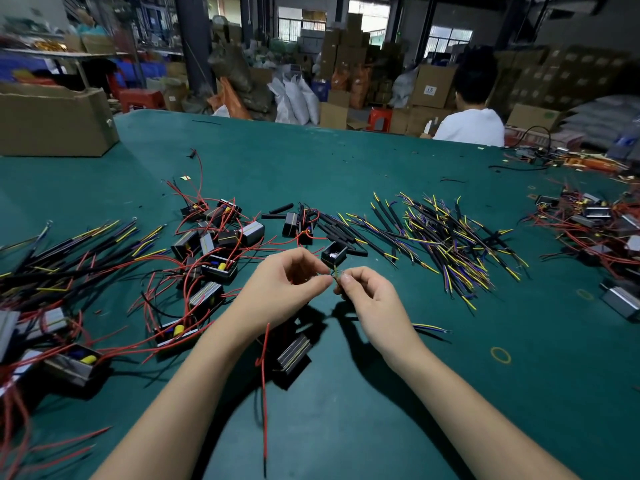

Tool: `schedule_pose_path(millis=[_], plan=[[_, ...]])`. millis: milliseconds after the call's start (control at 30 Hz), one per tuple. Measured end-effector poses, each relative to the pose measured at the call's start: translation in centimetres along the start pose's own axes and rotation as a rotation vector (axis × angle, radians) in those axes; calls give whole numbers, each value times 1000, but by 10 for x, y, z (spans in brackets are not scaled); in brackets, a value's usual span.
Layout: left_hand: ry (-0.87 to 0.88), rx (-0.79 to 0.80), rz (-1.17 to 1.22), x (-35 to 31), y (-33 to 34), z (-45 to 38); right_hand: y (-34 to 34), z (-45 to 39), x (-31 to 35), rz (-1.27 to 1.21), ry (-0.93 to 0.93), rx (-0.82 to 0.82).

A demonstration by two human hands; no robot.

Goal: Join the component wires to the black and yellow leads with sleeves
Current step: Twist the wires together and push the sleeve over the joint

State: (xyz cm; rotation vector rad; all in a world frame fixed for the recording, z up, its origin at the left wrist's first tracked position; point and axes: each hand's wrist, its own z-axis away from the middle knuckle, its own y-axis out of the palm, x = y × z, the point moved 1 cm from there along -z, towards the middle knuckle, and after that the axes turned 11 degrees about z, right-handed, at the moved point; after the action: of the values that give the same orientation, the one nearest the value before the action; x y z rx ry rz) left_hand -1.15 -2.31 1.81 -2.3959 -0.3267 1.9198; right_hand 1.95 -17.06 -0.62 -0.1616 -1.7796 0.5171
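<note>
Green bench mat point(346, 393), warehouse behind. Left hand point(280, 289) and right hand point(367, 299) pinch thin bared wire ends point(334, 273) fingertip-to-fingertip, likely twisting the joint; boxed black component point(292, 351) dangles beneath.

A factory assembly floor is shown: a large green worktable point(346, 161) is strewn with wire leads point(450, 244) and black components point(221, 237); stacked cartons point(346, 39) are seen at 12 o'clock, a seated worker point(474, 112) at 1 o'clock.
</note>
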Motion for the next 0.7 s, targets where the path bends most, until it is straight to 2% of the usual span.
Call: schedule_pose_path(millis=[133,300,500,700], plan=[[87,-54,-114,1,7,2,0,1,0,-29,5,-9],[92,-85,-89,4,12,2,0,0,-1,-44,-4,7],[-5,-149,-56,7,14,0,-5,0,-4,-87,-81,-15],[-41,-103,7,3,9,1,-6,0,-7,-136,-115,-46]])
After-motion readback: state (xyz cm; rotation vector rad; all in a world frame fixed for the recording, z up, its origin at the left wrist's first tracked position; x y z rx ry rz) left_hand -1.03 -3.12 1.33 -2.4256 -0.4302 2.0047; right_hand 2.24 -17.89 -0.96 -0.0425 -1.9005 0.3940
